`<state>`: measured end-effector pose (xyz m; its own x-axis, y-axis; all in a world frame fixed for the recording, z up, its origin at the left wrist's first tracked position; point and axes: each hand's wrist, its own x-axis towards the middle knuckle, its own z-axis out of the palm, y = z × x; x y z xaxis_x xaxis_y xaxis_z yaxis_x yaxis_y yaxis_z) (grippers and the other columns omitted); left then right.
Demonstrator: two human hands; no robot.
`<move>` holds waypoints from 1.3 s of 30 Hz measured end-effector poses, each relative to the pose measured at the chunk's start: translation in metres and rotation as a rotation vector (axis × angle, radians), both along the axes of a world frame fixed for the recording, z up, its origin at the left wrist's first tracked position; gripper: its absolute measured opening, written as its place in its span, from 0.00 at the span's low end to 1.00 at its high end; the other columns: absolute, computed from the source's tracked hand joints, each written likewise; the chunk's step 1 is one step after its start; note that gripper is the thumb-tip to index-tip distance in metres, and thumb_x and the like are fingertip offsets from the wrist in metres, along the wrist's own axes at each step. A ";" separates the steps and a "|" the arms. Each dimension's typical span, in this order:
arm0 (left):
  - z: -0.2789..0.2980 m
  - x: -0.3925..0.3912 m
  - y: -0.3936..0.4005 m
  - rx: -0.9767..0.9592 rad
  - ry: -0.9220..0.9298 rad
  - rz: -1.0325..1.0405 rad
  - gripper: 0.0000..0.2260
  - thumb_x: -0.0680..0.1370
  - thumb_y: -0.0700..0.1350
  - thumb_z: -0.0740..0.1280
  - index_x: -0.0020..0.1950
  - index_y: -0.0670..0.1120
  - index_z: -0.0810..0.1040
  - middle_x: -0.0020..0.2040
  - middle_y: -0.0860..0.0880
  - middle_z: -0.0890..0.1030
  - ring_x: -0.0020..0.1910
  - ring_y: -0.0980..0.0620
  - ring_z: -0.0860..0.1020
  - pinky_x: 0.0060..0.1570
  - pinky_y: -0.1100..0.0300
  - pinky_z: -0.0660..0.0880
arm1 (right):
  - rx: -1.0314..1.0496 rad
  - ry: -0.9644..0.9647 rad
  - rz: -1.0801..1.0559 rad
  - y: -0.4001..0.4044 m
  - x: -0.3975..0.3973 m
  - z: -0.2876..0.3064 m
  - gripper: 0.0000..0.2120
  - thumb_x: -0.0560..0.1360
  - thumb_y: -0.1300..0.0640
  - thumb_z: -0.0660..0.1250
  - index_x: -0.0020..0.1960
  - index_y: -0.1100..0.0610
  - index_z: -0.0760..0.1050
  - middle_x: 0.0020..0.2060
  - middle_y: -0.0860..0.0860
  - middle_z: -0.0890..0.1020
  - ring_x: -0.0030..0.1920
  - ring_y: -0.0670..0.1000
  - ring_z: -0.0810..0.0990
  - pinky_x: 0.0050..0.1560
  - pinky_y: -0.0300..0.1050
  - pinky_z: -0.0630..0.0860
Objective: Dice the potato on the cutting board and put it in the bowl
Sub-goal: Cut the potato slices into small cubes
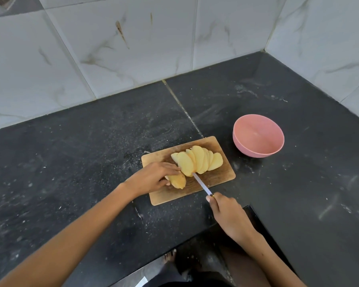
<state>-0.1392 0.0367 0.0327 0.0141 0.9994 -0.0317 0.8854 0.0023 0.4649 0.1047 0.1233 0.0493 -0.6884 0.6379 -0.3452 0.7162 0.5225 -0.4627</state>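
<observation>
A small wooden cutting board (218, 179) lies on the dark counter. Several pale yellow potato slices (199, 160) lean fanned across its far half. An uncut potato end piece (177, 180) sits at the board's left side, and my left hand (153, 178) holds it with fingers curled over the top. My right hand (226, 214) grips the handle of a knife (201, 184), whose thin blade points up-left, its tip at the gap between the end piece and the slices. A pink bowl (258, 135) with nothing in it stands to the right of the board.
The black stone counter (91, 162) runs into a corner, with white marble-pattern tiled walls (133, 48) behind and at the right. The counter's front edge cuts inward near my right forearm, and bare toes show on the floor below.
</observation>
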 end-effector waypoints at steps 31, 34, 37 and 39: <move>-0.039 0.073 -0.024 0.313 -0.019 0.688 0.15 0.68 0.38 0.77 0.54 0.42 0.83 0.56 0.44 0.82 0.56 0.48 0.81 0.59 0.54 0.72 | 0.077 -0.092 0.139 -0.006 -0.062 -0.004 0.15 0.84 0.49 0.49 0.59 0.55 0.70 0.43 0.49 0.77 0.45 0.49 0.79 0.42 0.41 0.72; -0.038 0.077 -0.021 0.323 -0.022 0.709 0.15 0.67 0.37 0.77 0.53 0.42 0.84 0.56 0.45 0.82 0.54 0.48 0.81 0.56 0.53 0.76 | 0.071 -0.108 0.156 -0.009 -0.066 -0.006 0.15 0.84 0.49 0.49 0.59 0.56 0.69 0.43 0.49 0.76 0.44 0.49 0.78 0.41 0.42 0.70; -0.039 0.078 -0.019 0.322 -0.020 0.714 0.14 0.67 0.36 0.77 0.51 0.42 0.84 0.55 0.44 0.83 0.53 0.48 0.82 0.54 0.53 0.78 | 0.074 -0.131 0.157 -0.013 -0.067 -0.005 0.15 0.84 0.50 0.48 0.59 0.56 0.69 0.42 0.49 0.74 0.47 0.51 0.79 0.41 0.42 0.68; -0.040 0.077 -0.018 0.321 -0.022 0.725 0.13 0.67 0.36 0.77 0.50 0.43 0.85 0.54 0.45 0.83 0.53 0.48 0.82 0.52 0.53 0.79 | 0.099 -0.156 0.153 -0.016 -0.070 -0.005 0.15 0.84 0.50 0.47 0.59 0.56 0.68 0.45 0.51 0.77 0.49 0.53 0.80 0.41 0.43 0.67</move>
